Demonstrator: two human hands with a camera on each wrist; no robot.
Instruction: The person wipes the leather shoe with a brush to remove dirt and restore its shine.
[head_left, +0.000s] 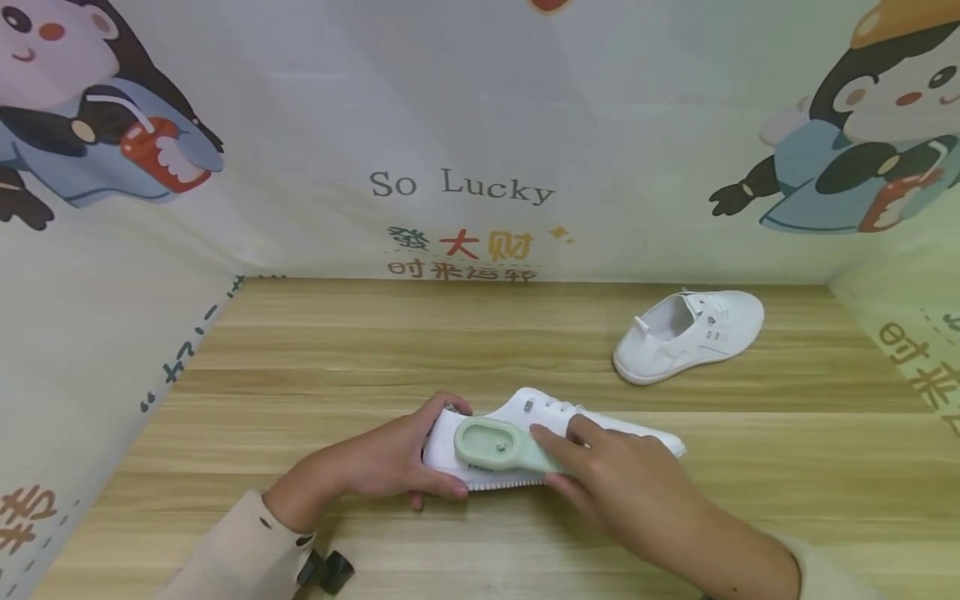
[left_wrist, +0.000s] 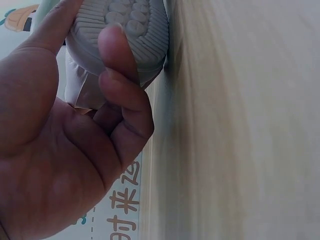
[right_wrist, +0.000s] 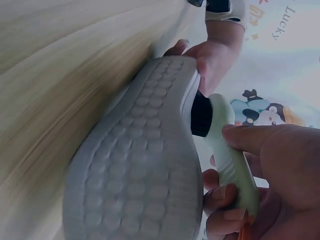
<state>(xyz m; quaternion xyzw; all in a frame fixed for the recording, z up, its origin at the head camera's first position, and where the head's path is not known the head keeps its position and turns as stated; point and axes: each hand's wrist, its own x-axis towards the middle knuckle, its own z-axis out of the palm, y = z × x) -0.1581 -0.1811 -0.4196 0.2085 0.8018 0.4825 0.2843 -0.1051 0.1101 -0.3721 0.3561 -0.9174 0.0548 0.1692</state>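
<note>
A white lace-up shoe [head_left: 540, 410] is tipped on its side on the wooden table, its toe pointing right. My left hand [head_left: 390, 460] grips the heel end, thumb along the sole edge. The left wrist view shows the ridged heel sole [left_wrist: 136, 22] close up. In my right hand [head_left: 630, 479] is a pale green brush [head_left: 487, 444], held by its handle. Its oval head lies over the shoe's side near the heel. Dark bristles [right_wrist: 201, 116] meet the upper in the right wrist view, where the dotted sole [right_wrist: 135, 160] faces the camera.
A second white shoe [head_left: 731, 325] stands upright at the back right of the wooden table [head_left: 360, 333]. Printed cloth walls [head_left: 480, 108] with cartoon figures and lettering enclose the back and both sides. A black wrist device [head_left: 326, 572] is by the left sleeve.
</note>
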